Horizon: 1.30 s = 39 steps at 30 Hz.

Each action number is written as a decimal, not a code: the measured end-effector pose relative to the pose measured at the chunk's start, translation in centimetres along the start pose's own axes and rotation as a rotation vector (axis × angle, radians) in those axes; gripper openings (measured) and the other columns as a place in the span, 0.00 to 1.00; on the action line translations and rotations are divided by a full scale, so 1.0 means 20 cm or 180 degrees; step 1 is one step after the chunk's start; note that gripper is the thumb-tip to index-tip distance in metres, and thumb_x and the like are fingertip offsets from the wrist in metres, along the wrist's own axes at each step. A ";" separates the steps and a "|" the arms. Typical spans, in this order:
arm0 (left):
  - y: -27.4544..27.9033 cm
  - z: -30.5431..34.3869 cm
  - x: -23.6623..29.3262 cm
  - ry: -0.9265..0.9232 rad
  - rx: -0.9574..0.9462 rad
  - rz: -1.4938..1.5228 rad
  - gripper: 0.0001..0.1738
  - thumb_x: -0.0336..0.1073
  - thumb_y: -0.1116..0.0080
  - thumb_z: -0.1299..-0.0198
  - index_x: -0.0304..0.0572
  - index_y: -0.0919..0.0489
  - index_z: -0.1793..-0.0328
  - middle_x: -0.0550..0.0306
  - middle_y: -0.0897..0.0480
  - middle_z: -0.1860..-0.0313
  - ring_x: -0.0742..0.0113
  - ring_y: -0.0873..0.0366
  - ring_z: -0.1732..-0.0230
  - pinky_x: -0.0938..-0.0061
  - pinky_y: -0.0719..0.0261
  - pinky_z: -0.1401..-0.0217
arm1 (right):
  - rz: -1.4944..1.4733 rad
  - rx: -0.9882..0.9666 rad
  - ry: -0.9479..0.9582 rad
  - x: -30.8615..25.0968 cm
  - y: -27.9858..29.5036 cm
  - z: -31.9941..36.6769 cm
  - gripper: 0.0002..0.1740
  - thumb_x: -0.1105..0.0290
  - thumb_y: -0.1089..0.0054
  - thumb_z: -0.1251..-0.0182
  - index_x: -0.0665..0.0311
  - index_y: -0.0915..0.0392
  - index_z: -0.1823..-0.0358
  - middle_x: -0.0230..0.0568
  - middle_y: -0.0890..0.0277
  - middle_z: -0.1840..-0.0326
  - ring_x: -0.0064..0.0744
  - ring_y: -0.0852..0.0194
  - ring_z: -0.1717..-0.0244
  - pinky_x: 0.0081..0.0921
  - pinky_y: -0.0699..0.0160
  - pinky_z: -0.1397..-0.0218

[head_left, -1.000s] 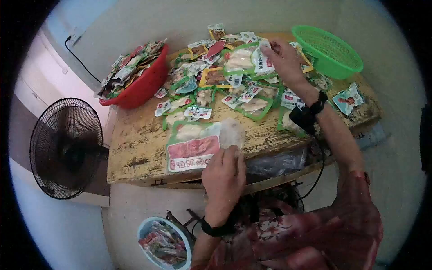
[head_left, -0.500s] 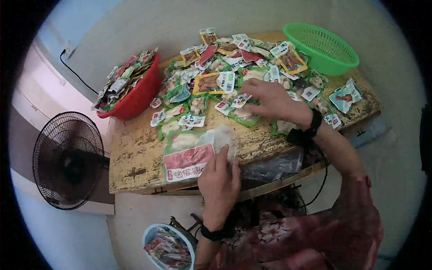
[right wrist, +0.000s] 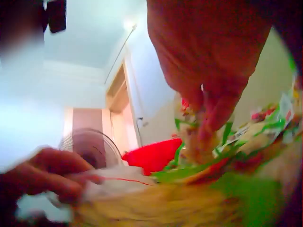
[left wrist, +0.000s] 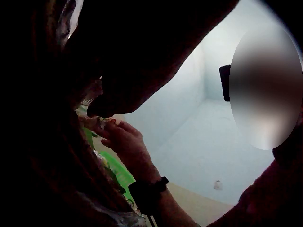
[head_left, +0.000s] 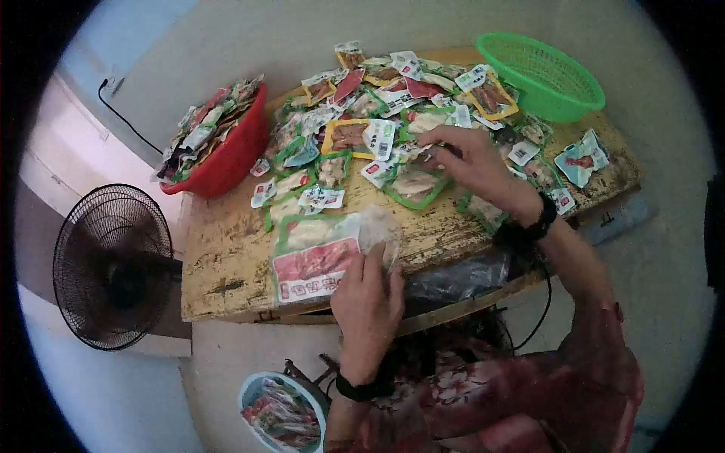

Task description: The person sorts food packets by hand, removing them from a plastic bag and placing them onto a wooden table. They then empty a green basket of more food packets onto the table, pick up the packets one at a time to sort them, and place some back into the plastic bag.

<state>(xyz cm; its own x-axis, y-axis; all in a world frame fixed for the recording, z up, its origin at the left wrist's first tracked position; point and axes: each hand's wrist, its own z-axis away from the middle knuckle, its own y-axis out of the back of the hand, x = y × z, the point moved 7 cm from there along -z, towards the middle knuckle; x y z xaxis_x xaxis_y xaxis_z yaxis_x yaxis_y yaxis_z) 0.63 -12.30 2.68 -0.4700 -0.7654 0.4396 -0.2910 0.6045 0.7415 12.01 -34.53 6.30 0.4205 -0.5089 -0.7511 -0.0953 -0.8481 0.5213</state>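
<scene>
In the head view, my left hand (head_left: 366,298) holds the clear end of a large flat plastic bag (head_left: 313,260) at the table's front edge. This bag has a green border and a red printed panel, and pale food shows in it. My right hand (head_left: 479,166) is over the near side of a pile of small food packets (head_left: 362,140). Its thumb and fingers pinch a small food packet (right wrist: 189,142) with green edges, seen in the right wrist view. Just below that hand lies a green-edged packet (head_left: 415,185). The left wrist view is mostly dark.
A red basin (head_left: 234,151) heaped with packets is at the table's back left. A green basket (head_left: 544,75) stands at the back right, with a light-blue packet (head_left: 581,158) nearer. Left of the worn wooden table (head_left: 219,257) is a fan (head_left: 113,264); a blue bucket (head_left: 283,415) sits below.
My right hand has left a larger green-edged packet in the back of the pile, come nearer, and now pinches a small packet. My left hand has stayed at the large bag's clear end.
</scene>
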 end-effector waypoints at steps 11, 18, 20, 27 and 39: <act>0.12 -0.04 0.02 0.0074 0.0644 0.0142 0.08 0.28 0.32 0.37 0.38 0.16 0.52 0.51 0.19 0.61 0.60 0.18 0.68 0.67 0.21 0.67 | -0.0473 0.0241 0.0799 -0.22 0.06 0.51 0.18 0.87 0.44 0.39 0.63 0.23 0.50 0.51 0.24 0.30 0.49 0.26 0.29 0.40 0.27 0.29; 0.21 -0.07 -0.04 0.0188 0.1229 0.0481 0.04 0.26 0.34 0.35 0.35 0.17 0.56 0.54 0.20 0.72 0.70 0.25 0.75 0.75 0.28 0.73 | -0.0482 -0.0200 0.1055 -0.27 0.00 0.64 0.20 0.88 0.40 0.43 0.60 0.23 0.51 0.52 0.24 0.30 0.55 0.26 0.30 0.44 0.25 0.31; 0.22 -0.06 -0.04 0.0139 0.1353 0.0558 0.05 0.26 0.32 0.37 0.36 0.17 0.56 0.55 0.21 0.74 0.70 0.27 0.79 0.75 0.31 0.76 | -0.0443 -0.0353 0.1089 -0.28 -0.02 0.65 0.20 0.88 0.40 0.43 0.60 0.23 0.50 0.52 0.25 0.30 0.55 0.25 0.30 0.44 0.24 0.31; 0.23 -0.08 0.10 -0.0124 0.1130 0.0252 0.03 0.24 0.34 0.36 0.33 0.16 0.57 0.52 0.16 0.69 0.67 0.19 0.72 0.73 0.22 0.70 | -0.0473 -0.0603 0.1349 -0.34 -0.11 0.58 0.19 0.87 0.39 0.41 0.63 0.24 0.49 0.52 0.25 0.30 0.54 0.24 0.32 0.42 0.22 0.33; 0.26 -0.05 0.18 -0.0833 0.1077 0.0253 0.10 0.26 0.30 0.42 0.35 0.15 0.53 0.53 0.22 0.75 0.58 0.23 0.79 0.66 0.27 0.78 | -0.0442 -0.1010 0.1217 -0.37 -0.43 0.37 0.21 0.77 0.41 0.32 0.68 0.27 0.38 0.53 0.26 0.32 0.55 0.26 0.33 0.41 0.26 0.31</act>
<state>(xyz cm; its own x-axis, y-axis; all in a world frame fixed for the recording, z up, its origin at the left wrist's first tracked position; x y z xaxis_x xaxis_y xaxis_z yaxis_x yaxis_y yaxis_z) -1.76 -12.23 8.65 -0.6847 -0.6581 0.3130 -0.4817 0.7310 0.4833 3.10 -24.62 4.41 0.7152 -0.2541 -0.6511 0.2384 -0.7870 0.5690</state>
